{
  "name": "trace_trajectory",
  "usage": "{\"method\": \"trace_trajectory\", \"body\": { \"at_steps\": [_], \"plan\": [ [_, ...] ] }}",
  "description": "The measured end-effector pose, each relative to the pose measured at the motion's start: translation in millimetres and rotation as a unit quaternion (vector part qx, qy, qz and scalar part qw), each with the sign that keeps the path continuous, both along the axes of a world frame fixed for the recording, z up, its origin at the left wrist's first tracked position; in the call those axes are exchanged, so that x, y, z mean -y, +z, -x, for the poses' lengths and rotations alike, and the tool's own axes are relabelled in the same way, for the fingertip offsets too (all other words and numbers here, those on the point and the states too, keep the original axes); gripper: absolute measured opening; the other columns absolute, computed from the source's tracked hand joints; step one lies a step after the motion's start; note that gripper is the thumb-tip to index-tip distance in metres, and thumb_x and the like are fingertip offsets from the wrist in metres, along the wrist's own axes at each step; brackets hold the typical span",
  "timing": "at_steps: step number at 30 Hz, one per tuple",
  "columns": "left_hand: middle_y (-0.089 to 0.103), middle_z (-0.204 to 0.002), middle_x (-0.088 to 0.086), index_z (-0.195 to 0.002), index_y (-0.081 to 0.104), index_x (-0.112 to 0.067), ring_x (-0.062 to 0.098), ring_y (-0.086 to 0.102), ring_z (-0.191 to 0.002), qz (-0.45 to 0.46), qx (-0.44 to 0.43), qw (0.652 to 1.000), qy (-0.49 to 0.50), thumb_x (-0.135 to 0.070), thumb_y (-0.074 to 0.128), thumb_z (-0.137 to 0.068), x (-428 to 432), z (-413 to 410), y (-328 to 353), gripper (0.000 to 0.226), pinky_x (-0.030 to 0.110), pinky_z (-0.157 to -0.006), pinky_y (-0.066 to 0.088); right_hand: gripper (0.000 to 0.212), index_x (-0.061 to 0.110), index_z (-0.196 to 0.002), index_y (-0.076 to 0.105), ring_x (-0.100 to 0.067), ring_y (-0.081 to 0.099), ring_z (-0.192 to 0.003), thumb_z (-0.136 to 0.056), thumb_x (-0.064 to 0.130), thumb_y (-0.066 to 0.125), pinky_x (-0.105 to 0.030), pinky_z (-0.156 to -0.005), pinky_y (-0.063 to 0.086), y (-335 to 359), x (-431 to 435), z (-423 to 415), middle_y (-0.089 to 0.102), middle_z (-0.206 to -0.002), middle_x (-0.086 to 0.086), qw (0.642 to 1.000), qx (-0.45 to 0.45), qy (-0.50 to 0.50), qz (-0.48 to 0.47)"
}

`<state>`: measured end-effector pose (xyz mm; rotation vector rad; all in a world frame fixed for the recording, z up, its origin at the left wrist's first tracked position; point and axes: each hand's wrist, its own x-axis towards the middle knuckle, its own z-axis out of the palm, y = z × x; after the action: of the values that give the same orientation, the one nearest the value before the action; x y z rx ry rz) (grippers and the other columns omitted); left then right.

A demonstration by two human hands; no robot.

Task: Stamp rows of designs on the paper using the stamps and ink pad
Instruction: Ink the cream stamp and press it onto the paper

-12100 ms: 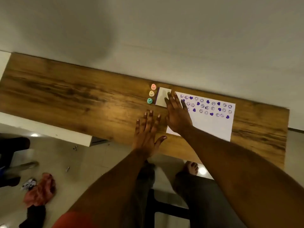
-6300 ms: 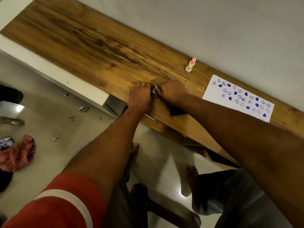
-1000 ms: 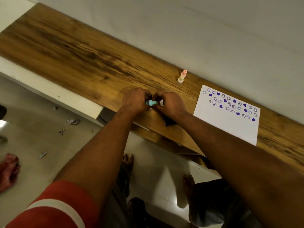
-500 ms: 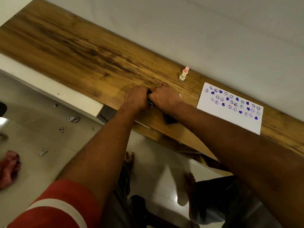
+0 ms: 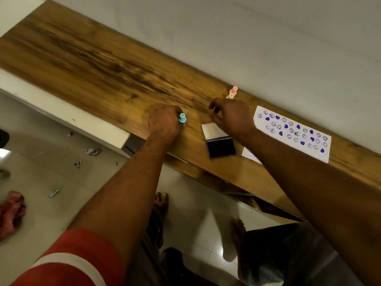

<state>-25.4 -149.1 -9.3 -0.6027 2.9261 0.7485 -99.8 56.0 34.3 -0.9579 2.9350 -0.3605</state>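
My left hand [image 5: 164,123] is closed around a teal stamp [image 5: 182,118], held upright on the wooden table [image 5: 99,65]. To its right my right hand [image 5: 232,115] hovers with curled fingers and nothing visible in it, just above the raised lid of the ink pad [image 5: 220,146], which lies open with its dark pad showing. A white paper [image 5: 292,132] with rows of purple hearts and smiley faces lies right of that hand; my right forearm covers its near edge. A pink stamp [image 5: 234,90] and a yellow stamp [image 5: 230,96] stand near the wall behind my right hand.
The table runs along a white wall [image 5: 268,38], with its front edge close to the ink pad. Below are a tiled floor with paper scraps [image 5: 91,151], a red cloth [image 5: 11,211] at the left, and my bare feet.
My hands, pressed together over the teal stamp half a second ago, have parted. The left keeps the stamp, the right has moved right, and the open ink pad is now uncovered.
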Motion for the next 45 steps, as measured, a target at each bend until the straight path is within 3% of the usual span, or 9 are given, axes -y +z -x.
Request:
{"method": "trace_trajectory", "body": {
  "at_steps": [5, 9, 13, 18, 24, 27, 34, 38, 45],
  "plan": [
    [0.073, -0.122, 0.000, -0.128, 0.071, -0.028, 0.024, 0.067, -0.113, -0.010, 0.003, 1.000, 0.017, -0.041, 0.085, -0.084, -3, 2, 0, 0.048, 0.037, -0.088, 0.053, 0.027, 0.023, -0.119, 0.071, -0.031, 0.071, -0.095, -0.097, 0.036, 0.062, -0.036, -0.079, 0.056, 0, -34, 39, 0.076, -0.105, -0.005, 0.988, -0.028, -0.149, -0.033],
    [0.071, -0.129, 0.002, -0.140, 0.062, -0.026, 0.025, 0.064, -0.120, -0.001, 0.009, 1.000, 0.014, -0.047, 0.090, -0.077, -1, 6, 4, 0.073, 0.039, -0.093, 0.054, 0.033, 0.023, -0.126, 0.067, -0.032, 0.070, -0.096, -0.096, 0.035, 0.065, -0.033, -0.072, 0.046, -8, -37, 57, 0.074, -0.108, -0.007, 0.982, -0.036, -0.162, -0.093],
    [0.071, -0.123, -0.003, -0.141, 0.059, -0.028, 0.021, 0.065, -0.116, 0.006, -0.011, 1.000, 0.012, -0.049, 0.093, -0.072, 3, 7, 12, 0.080, 0.038, -0.088, 0.053, 0.031, 0.020, -0.122, 0.069, -0.033, 0.071, -0.093, -0.098, 0.038, 0.062, -0.032, -0.071, 0.045, -17, -32, 66, 0.073, -0.106, -0.010, 0.980, -0.024, -0.169, -0.105],
    [0.069, -0.112, -0.006, -0.134, 0.063, -0.029, 0.016, 0.064, -0.103, 0.014, -0.049, 0.999, 0.007, -0.051, 0.094, -0.069, 6, 7, 18, 0.075, 0.032, -0.074, 0.044, 0.026, 0.018, -0.113, 0.071, -0.035, 0.070, -0.093, -0.099, 0.035, 0.057, -0.035, -0.074, 0.050, -28, -20, 67, 0.074, -0.103, -0.013, 0.984, -0.009, -0.148, -0.097],
    [0.067, -0.104, -0.008, -0.124, 0.068, -0.031, 0.014, 0.062, -0.097, 0.015, -0.060, 0.998, -0.019, -0.058, 0.088, -0.072, 7, 9, 20, 0.062, 0.033, -0.074, 0.047, 0.019, 0.022, -0.108, 0.072, -0.030, 0.069, -0.091, -0.097, 0.034, 0.062, -0.032, -0.067, 0.046, -25, 20, 51, 0.073, -0.101, -0.008, 0.991, -0.009, -0.030, -0.128],
    [0.066, -0.104, -0.007, -0.122, 0.069, -0.031, 0.014, 0.061, -0.094, 0.013, -0.060, 0.998, -0.018, -0.057, 0.088, -0.074, 6, 8, 21, 0.057, 0.033, -0.072, 0.045, 0.018, 0.020, -0.105, 0.072, -0.027, 0.069, -0.086, -0.099, 0.030, 0.059, -0.035, -0.072, 0.054, -22, 44, 33, 0.073, -0.096, -0.006, 0.986, -0.024, 0.033, -0.161],
    [0.068, -0.101, -0.003, -0.118, 0.072, -0.030, 0.017, 0.064, -0.090, 0.020, -0.043, 0.999, -0.025, -0.045, 0.088, -0.079, 5, 5, 27, 0.045, 0.033, -0.070, 0.046, 0.017, 0.023, -0.102, 0.068, -0.022, 0.058, -0.075, -0.103, 0.036, 0.056, -0.039, -0.081, 0.044, -9, 61, -9, 0.056, -0.075, 0.002, 0.962, -0.025, 0.089, -0.255],
    [0.067, -0.090, -0.004, -0.112, 0.071, -0.029, 0.018, 0.064, -0.083, -0.018, -0.036, 0.999, -0.009, -0.042, 0.081, -0.084, -1, -21, 29, 0.032, 0.032, -0.068, 0.045, 0.018, 0.026, -0.101, 0.068, -0.025, 0.069, -0.092, -0.103, 0.035, 0.053, -0.043, -0.102, 0.039, -5, 61, -42, 0.072, -0.096, -0.001, 0.954, -0.033, 0.119, -0.274],
    [0.063, -0.092, -0.012, -0.116, 0.072, -0.036, 0.009, 0.055, -0.082, -0.111, 0.008, 0.994, -0.006, -0.035, 0.069, -0.090, -31, -79, -6, 0.026, 0.029, -0.070, 0.039, 0.014, 0.027, -0.108, 0.065, -0.026, 0.068, -0.107, -0.102, 0.026, 0.053, -0.048, -0.107, 0.036, -5, 44, -77, 0.074, -0.109, -0.004, 0.955, -0.011, 0.115, -0.274]
  ]
}}
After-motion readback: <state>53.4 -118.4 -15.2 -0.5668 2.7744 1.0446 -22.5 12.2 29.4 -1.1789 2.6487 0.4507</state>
